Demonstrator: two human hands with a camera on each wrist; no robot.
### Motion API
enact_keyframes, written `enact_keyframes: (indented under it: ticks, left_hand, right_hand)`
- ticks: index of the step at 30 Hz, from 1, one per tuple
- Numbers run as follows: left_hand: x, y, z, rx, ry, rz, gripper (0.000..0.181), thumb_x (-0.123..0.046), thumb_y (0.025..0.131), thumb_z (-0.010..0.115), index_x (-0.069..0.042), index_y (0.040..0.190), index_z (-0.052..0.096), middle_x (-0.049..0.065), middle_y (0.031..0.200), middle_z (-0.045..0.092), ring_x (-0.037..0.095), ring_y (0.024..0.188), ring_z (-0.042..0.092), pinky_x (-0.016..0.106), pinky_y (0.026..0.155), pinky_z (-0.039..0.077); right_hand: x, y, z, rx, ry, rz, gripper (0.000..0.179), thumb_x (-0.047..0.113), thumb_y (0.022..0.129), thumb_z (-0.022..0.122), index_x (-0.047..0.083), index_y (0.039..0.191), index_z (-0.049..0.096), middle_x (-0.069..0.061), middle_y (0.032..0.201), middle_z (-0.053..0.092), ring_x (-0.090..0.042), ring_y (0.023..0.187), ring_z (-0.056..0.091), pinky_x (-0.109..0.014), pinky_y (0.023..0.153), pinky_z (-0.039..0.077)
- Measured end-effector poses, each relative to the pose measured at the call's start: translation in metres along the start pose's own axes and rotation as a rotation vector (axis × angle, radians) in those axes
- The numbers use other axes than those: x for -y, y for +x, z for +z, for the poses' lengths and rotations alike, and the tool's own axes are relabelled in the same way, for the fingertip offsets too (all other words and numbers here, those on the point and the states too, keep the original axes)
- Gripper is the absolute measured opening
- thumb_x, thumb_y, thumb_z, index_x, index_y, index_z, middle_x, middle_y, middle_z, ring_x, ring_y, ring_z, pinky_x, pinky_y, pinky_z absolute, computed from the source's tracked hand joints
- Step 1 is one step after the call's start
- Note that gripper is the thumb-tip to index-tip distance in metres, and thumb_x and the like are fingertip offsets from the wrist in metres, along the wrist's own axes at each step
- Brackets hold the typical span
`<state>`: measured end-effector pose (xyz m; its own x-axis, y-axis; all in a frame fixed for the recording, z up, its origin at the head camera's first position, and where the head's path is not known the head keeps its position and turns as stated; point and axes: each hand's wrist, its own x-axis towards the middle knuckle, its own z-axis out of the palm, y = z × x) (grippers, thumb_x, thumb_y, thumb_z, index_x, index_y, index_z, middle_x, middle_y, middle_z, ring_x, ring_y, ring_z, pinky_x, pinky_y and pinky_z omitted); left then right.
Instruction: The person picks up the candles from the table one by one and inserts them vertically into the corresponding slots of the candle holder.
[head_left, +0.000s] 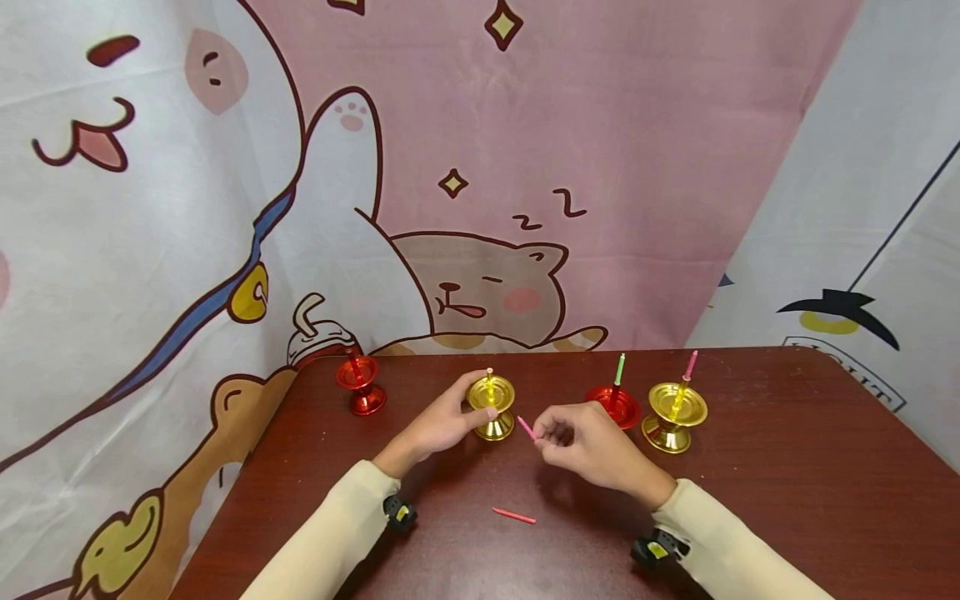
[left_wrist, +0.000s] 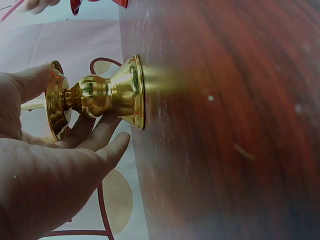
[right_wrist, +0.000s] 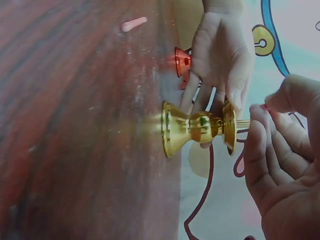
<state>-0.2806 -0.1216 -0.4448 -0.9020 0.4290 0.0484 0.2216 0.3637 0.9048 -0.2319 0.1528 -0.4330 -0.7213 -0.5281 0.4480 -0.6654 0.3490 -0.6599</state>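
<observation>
Left hand (head_left: 441, 422) curls round gold candleholder (head_left: 497, 428); right hand (head_left: 592, 446) pinches pink candle (head_left: 527, 427).

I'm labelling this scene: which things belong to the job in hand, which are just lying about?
Job:
middle gold holder, held by the left hand
pink candle, pinched by the right hand

Lying or standing by, perhaps for the same job:
loose reddish candle
far-left red holder
red holder with green candle
far-right gold holder with magenta candle

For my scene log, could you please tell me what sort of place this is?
Probably a staged indoor tabletop setup: a cartoon-printed cloth backdrop hangs behind a brown table bearing candle holders.
</observation>
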Motion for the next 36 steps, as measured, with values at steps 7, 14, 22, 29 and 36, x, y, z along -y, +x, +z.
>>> enact_keyframes:
  ticks: [7,14,22,29,36]
  left_hand:
    - [-0.004,0.001,0.006,0.013,0.002,-0.001,0.069,-0.019,0.107,0.072,-0.007,0.167,0.039,0.021,0.155,0.054,0.037,0.139,0.057,0.058,0.122,0.04]
    - [-0.01,0.002,0.014,0.023,0.017,0.021,0.069,-0.018,0.107,0.073,-0.008,0.167,0.04,0.02,0.156,0.055,0.036,0.14,0.056,0.06,0.122,0.039]
    - [-0.011,0.002,0.021,0.043,0.013,0.013,0.069,-0.021,0.108,0.072,-0.008,0.167,0.039,0.02,0.157,0.054,0.035,0.14,0.057,0.06,0.122,0.04]
    - [-0.014,0.002,0.027,0.054,0.019,0.017,0.068,-0.021,0.109,0.071,-0.006,0.167,0.038,0.019,0.156,0.054,0.033,0.139,0.057,0.057,0.121,0.04]
    - [-0.017,0.003,0.032,0.061,0.006,0.041,0.066,-0.016,0.109,0.07,-0.002,0.165,0.039,0.022,0.156,0.054,0.034,0.141,0.056,0.056,0.122,0.039]
  right_hand:
    - [-0.001,0.012,0.002,-0.107,0.003,-0.001,0.022,-0.005,0.088,0.081,0.017,0.09,0.075,0.012,0.084,0.072,-0.009,0.075,0.068,-0.028,0.069,0.06]
    - [-0.001,0.024,0.001,-0.16,0.015,0.027,0.016,-0.001,0.094,0.081,0.014,0.094,0.076,0.009,0.088,0.072,-0.012,0.08,0.068,-0.027,0.074,0.059]
    - [0.001,0.038,0.001,-0.256,0.01,0.086,0.011,0.003,0.097,0.077,0.013,0.092,0.076,0.007,0.085,0.071,-0.014,0.077,0.063,-0.027,0.07,0.053]
    - [0.001,0.049,0.001,-0.303,-0.004,0.125,0.006,0.007,0.101,0.077,0.01,0.096,0.077,0.003,0.088,0.072,-0.016,0.075,0.062,-0.029,0.068,0.051]
    - [0.002,0.053,0.001,-0.298,-0.018,0.118,0.004,0.005,0.104,0.075,0.005,0.102,0.079,-0.001,0.094,0.075,-0.017,0.078,0.063,-0.031,0.07,0.054]
